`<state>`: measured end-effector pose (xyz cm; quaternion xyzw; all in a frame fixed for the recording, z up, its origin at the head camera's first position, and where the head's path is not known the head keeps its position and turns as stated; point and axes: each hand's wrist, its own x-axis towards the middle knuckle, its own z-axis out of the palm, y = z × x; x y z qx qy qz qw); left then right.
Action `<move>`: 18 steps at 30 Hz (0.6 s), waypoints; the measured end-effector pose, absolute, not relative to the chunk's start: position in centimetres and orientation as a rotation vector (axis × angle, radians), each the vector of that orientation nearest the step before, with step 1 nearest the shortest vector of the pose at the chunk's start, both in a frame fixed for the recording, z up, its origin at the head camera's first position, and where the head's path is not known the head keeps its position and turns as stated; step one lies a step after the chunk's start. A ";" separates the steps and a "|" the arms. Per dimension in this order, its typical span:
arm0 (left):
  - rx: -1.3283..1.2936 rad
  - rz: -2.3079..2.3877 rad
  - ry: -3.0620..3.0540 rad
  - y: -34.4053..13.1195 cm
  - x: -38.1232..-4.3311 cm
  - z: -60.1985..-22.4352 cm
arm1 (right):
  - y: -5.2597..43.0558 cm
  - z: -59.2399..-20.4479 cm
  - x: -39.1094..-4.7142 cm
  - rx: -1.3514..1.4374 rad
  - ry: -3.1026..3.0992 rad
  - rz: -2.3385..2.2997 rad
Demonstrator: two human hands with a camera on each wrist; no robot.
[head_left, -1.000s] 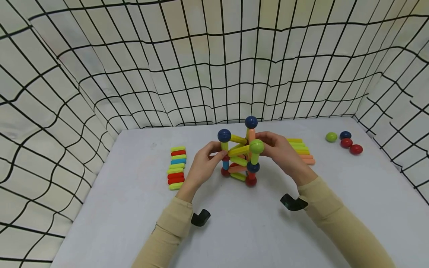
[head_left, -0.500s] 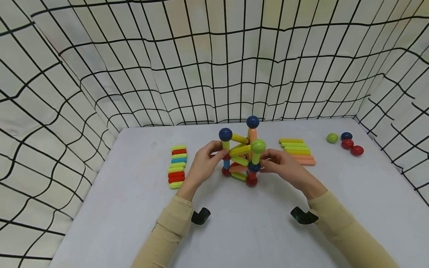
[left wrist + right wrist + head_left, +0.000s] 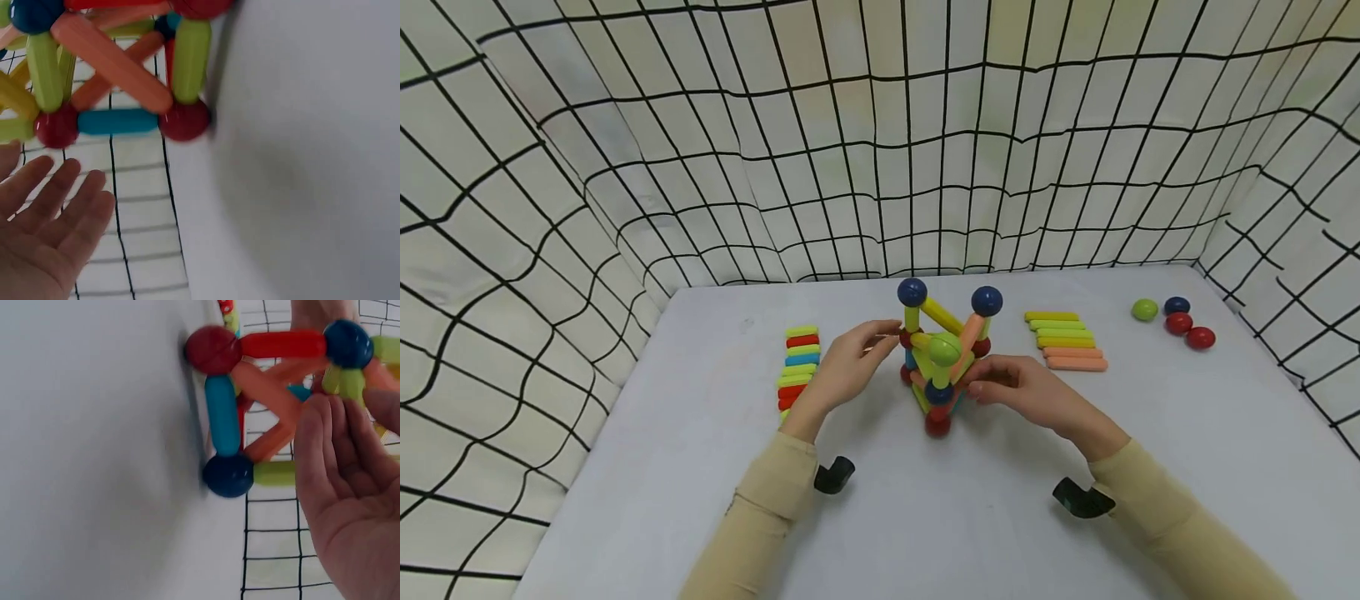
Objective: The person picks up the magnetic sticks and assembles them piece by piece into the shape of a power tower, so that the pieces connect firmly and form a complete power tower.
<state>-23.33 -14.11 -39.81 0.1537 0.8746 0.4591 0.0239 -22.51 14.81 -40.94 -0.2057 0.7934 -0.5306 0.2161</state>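
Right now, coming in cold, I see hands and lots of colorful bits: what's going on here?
A person's left hand and right hand are at opposite sides of a stick-and-ball framework on a white table. Whether either is touching it is hard to tell. A row of loose sticks lies to the left, a second stick row to the right, and four loose balls farther right.

The bench (image 3: 647, 475) supports the frame (image 3: 943, 349). Left rods (image 3: 802, 360) and right rods (image 3: 1066, 342) flank it. Four balls (image 3: 1178, 323) lie far right.
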 end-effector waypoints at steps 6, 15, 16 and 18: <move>0.460 0.901 2.961 -18.7 -19.9 -40.1 | 15.8 -41.2 -24.4 -0.380 2.368 -1.439; 0.366 0.554 3.086 -22.8 -16.5 -42.0 | 16.2 -41.5 -26.7 -0.606 2.408 -1.325; 0.355 0.543 3.093 -22.8 -16.4 -42.1 | 16.1 -41.6 -26.8 -0.624 2.398 -1.303; 0.331 0.513 3.094 -22.8 -16.4 -42.2 | 15.9 -41.9 -26.9 -0.652 2.392 -1.263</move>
